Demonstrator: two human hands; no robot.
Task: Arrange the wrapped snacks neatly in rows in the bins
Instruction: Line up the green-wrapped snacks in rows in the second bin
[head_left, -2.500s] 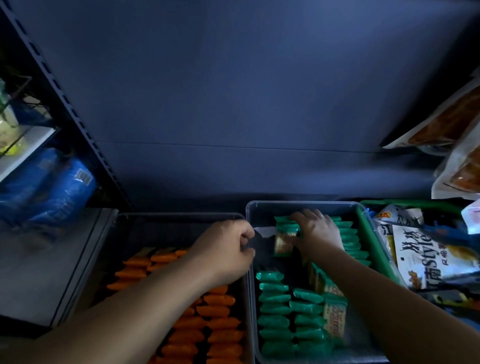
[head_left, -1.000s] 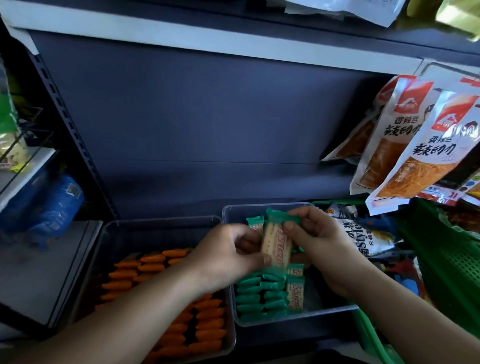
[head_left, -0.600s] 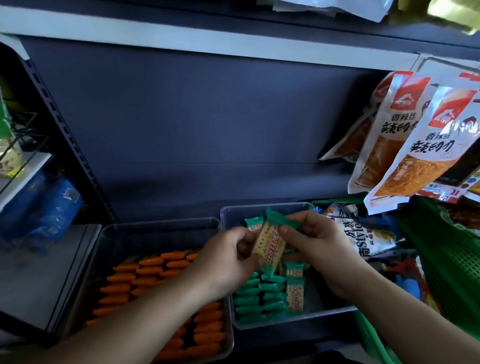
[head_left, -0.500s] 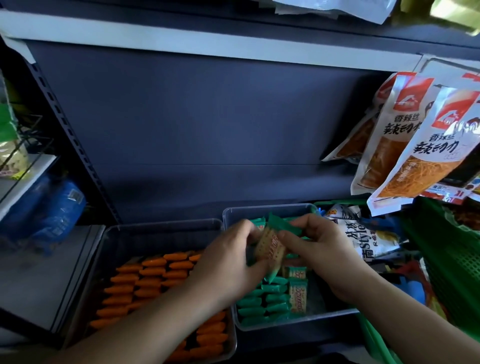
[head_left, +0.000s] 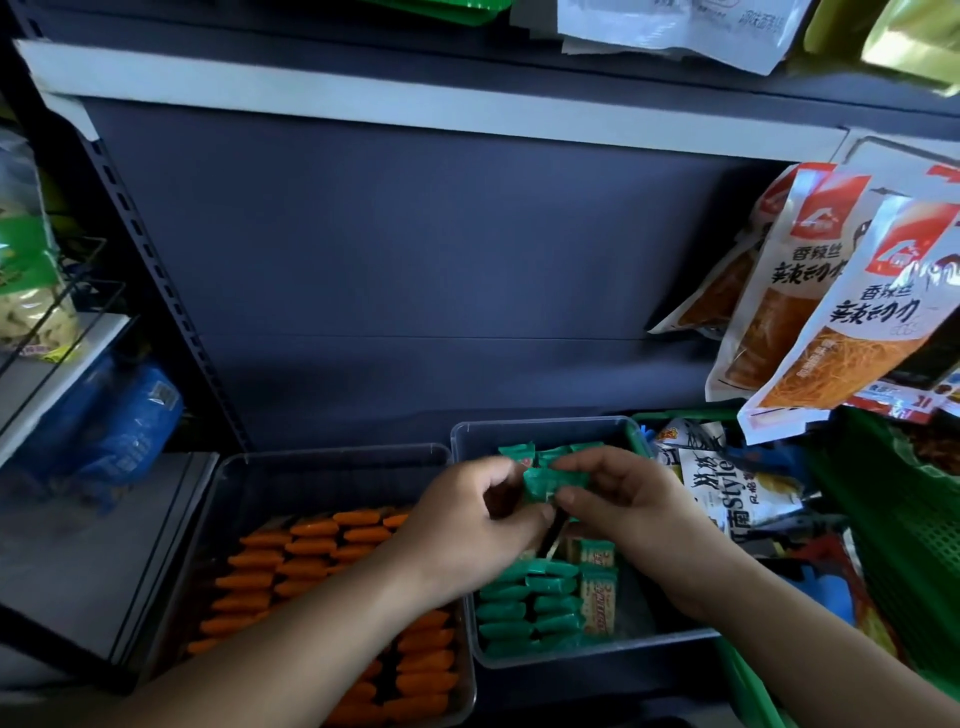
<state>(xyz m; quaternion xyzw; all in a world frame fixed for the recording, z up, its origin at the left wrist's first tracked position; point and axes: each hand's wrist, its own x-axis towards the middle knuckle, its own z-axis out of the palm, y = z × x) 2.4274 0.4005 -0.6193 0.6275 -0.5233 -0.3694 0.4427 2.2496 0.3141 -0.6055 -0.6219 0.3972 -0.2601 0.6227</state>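
Left hand (head_left: 478, 525) and right hand (head_left: 623, 512) both pinch one green snack (head_left: 545, 480) over the back of the right bin (head_left: 470, 434). Half a second ago its printed face showed. Now it's tipped, green end up, so it's probably going into a row. Readable: "香辣丝" on hanging packets (head_left: 821, 270), "Style" on bag (head_left: 722, 493). Snack label is too blurred.

White bag (head_left: 727, 493), just right of right-hand fingers (head_left: 587, 465): "Style" in black, "南" before it; smaller print illegible. Hanging red-and-orange packets (head_left: 852, 312), well above and right of fingers: "香辣丝"; large brush characters beneath not reliably legible. Green-wrapped snacks (head_left: 597, 605), below fingers: red lettering, too small to read.
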